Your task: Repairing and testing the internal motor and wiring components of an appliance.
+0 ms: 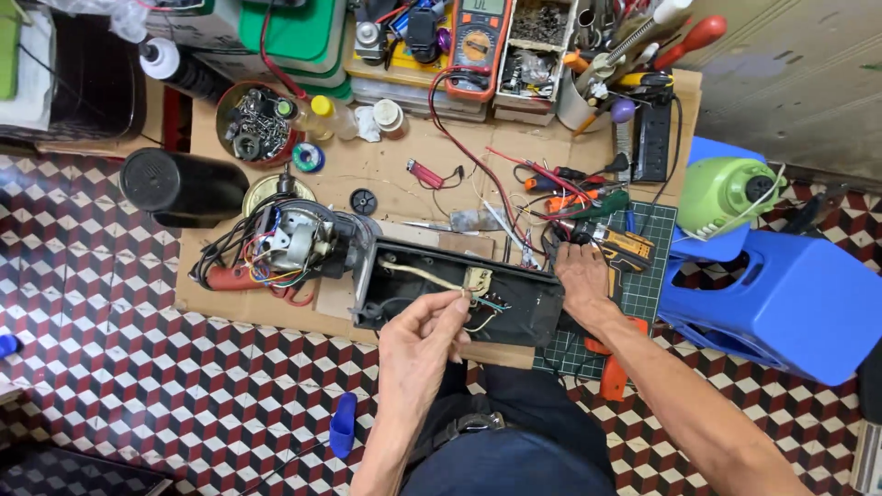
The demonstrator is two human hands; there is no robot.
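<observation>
Left hand (pixel 418 344) pinching wires (pixel 473 308) in black housing (pixel 514 298); right hand (pixel 581 280) on tools (pixel 588 207).

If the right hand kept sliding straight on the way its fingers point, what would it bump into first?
The right hand points away from the person. Right at its fingertips lies a yellow-and-black tool amid red and black wires, so it would likely meet those first; depth is hard to judge.
</observation>
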